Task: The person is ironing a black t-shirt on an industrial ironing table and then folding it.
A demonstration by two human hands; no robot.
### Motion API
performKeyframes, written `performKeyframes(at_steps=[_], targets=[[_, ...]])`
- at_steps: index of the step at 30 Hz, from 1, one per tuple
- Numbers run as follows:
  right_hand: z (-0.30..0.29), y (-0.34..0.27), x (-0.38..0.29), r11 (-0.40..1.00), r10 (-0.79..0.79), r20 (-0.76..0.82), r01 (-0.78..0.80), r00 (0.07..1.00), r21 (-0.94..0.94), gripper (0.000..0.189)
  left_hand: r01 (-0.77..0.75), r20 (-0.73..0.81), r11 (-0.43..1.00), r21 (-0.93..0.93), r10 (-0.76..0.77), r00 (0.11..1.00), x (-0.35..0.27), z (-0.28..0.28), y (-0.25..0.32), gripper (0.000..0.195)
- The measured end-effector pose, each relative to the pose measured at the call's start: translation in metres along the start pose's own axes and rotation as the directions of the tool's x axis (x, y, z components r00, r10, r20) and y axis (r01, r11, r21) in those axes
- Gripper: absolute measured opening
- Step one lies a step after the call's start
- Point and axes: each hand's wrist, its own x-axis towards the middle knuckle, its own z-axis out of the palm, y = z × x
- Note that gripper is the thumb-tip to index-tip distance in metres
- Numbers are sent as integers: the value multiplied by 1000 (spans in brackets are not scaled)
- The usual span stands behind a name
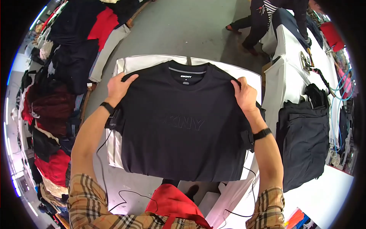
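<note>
A black DKNY T-shirt (183, 114) lies front side up over a white cloth-covered table (125, 64), its collar away from me and its lower part reaching past the near edge. My left hand (118, 87) pinches the shirt's shoulder on the left between thumb and fingers. On the opposite shoulder, my right hand (245, 93) grips the fabric the same way. The cloth between them looks spread and fairly smooth. Both wrists wear black bands, with black devices and cables near the sleeves.
Piled garments (68, 63), dark and red, line the left side. At right, folded black garments (304, 143) lie on a white-covered table (281, 77), with an iron-like metal tool (304, 61) and blue hoses beyond. A person (257, 25) in dark clothes is at the top right.
</note>
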Motion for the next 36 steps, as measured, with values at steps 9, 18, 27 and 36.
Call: performKeyframes(at_steps=[9,18,27,36], targets=[[6,-19,24,994,86,36,-88,996,66,29,-375,235,919,118,341,910,47,32,-62,38],[-286,122,-393,611,565,-479,-730,672,-305,34,-208,140,721,-661,390,910,-134,-38,266,15],[-306,155,-482,742,657,-219,-670,721,18,28,-661,-155,-221,-717,975,-159,-384,110,671,31],[-334,176,-498,736,673,-107,-677,732,4,28,-373,152,96,-923,980,-125,-385,127,708,12]])
